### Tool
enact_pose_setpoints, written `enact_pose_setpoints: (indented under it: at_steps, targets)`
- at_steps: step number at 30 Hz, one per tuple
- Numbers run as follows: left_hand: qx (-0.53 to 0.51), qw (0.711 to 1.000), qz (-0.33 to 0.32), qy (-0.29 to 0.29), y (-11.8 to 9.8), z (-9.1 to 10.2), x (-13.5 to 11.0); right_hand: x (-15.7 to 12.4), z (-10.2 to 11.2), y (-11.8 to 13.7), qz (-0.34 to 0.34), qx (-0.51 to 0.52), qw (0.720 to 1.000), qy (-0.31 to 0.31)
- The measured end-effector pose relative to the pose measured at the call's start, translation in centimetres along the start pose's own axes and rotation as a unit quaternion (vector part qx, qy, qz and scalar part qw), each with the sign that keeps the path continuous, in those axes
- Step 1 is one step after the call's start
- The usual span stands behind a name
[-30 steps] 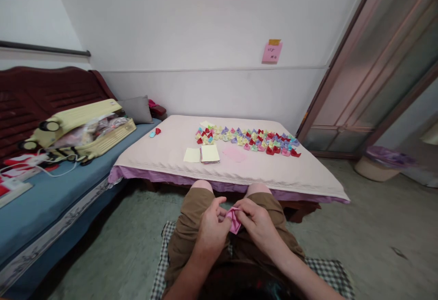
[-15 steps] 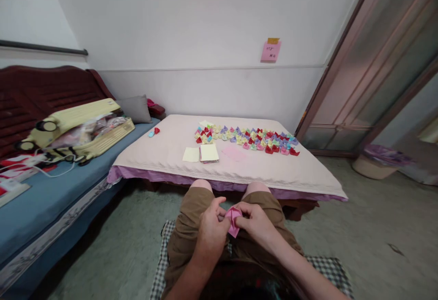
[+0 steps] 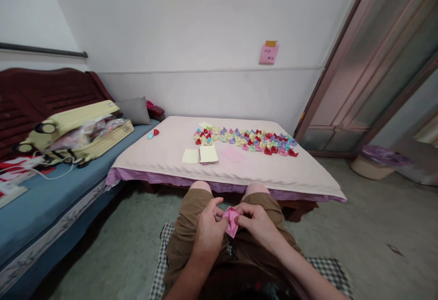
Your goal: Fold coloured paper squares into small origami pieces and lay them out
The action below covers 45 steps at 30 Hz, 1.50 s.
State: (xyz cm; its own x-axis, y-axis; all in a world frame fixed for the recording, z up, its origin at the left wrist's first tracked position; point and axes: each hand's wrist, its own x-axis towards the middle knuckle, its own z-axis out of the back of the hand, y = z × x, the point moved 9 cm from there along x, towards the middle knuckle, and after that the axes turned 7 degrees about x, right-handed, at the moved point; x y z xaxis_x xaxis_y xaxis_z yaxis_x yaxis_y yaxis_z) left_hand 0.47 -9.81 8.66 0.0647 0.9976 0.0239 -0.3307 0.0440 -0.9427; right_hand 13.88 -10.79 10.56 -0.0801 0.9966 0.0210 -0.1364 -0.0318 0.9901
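Observation:
A small folded pink paper point(image 3: 232, 220) is pinched between my two hands over my lap. My left hand point(image 3: 209, 231) grips its left side with thumb and fingers closed. My right hand point(image 3: 258, 225) holds the right side, fingers curled on it. Ahead on the low table point(image 3: 164, 154) lie rows of several small folded paper pieces point(image 3: 246, 138) in red, yellow, purple, blue and pink. A stack of yellow square sheets point(image 3: 208, 154), a single yellow sheet point(image 3: 190, 156) and a flat pink sheet point(image 3: 233, 155) lie nearer to me.
Two stray folded pieces point(image 3: 153, 133) sit at the table's left edge. A blue couch point(image 3: 51, 199) on the left carries an open yellow suitcase point(image 3: 77, 129) and a grey cushion point(image 3: 134, 110). A sliding door point(image 3: 369, 72) and a basin point(image 3: 378, 163) are right. A pink note point(image 3: 268, 54) hangs on the wall.
My hands have stayed in my lap and worked the pink paper slightly; my right fingers have closed more tightly on it. The view has shifted a little.

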Motion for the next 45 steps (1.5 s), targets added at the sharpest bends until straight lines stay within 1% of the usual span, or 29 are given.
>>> enact_pose_setpoints:
  at_steps: [6, 9, 16, 18, 23, 25, 27, 29, 31, 33, 35, 39, 45]
  targets:
    - [-0.005, 1.0, 0.003, -0.005, 0.1, -0.4, -0.3, 0.3, -0.5, -0.8, 0.014, -0.009, 1.0, 0.001]
    - [-0.018, 1.0, 0.001, -0.01, 0.1, -0.3, -0.3, 0.2, -0.5, -0.9, 0.025, -0.019, 1.0, -0.002]
    - [-0.084, 0.995, 0.004, -0.058, 0.7, 1.3, 0.5, -0.4, 0.3, 0.6, 0.048, -0.04, 0.998, -0.015]
    - [-0.104, 0.992, 0.005, -0.073, 1.0, 1.7, 0.7, -0.7, 0.5, 1.4, 0.07, -0.062, 0.995, -0.03]
    - [-0.137, 0.986, 0.002, -0.096, 1.0, 2.3, 0.7, -2.0, 0.4, 3.9, 0.174, -0.138, 0.971, -0.085]
    - [-0.147, 0.984, 0.0, -0.101, 0.7, 2.4, 0.5, -2.3, 0.4, 4.2, 0.187, -0.133, 0.968, -0.101]
    - [-0.157, 0.982, -0.002, -0.103, 0.4, 2.6, 0.4, -2.0, 0.5, 4.0, 0.172, -0.097, 0.974, -0.111]
    - [-0.167, 0.981, -0.002, -0.098, 0.2, 2.6, 0.3, -1.4, 0.6, 3.3, 0.137, -0.041, 0.984, -0.111]
    - [-0.178, 0.98, -0.001, -0.088, 0.1, 2.4, 0.3, -0.5, 0.3, 2.7, 0.103, 0.016, 0.99, -0.093]
    - [-0.187, 0.979, 0.0, -0.082, 0.1, 2.2, 0.3, 0.2, -0.2, 2.3, 0.086, 0.044, 0.993, -0.069]
    - [-0.187, 0.979, -0.004, -0.084, 0.0, 2.1, 0.2, 0.6, -0.7, 2.1, 0.082, 0.035, 0.995, -0.053]
    - [-0.158, 0.983, -0.011, -0.092, -0.4, 2.2, 0.1, 0.8, -1.1, 1.6, 0.081, -0.014, 0.995, -0.051]
    - [-0.106, 0.992, 0.0, -0.067, -0.9, 1.7, 0.0, 0.3, -1.0, 2.1, 0.082, -0.091, 0.991, -0.06]
